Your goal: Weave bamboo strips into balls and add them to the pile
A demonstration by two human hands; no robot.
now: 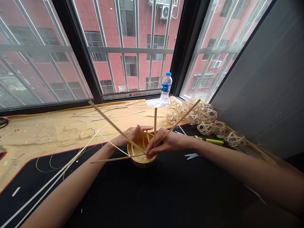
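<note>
A golden bowl [142, 163] sits on the black mat, with pale bamboo strips in it. Several strips fan out over its rim, among them a long one slanting up left [109, 122] and an upright one [155, 123]. My left hand [134, 133] is at the bowl's far left side, curved around the rim, with a finger stretched along the far edge; its other fingers are partly hidden. Over the bowl's right side, my right hand [163, 141] pinches a bamboo strip [187, 114], its fingertips down inside the bowl.
Woven strip balls [205, 115] are piled at the right. Near them lie a yellow-green handled tool [213, 141] and a scissor-like metal tip [192, 156]. A water bottle [165, 88] stands by the window. Long strips [57, 177] cross the black mat [147, 199] at left.
</note>
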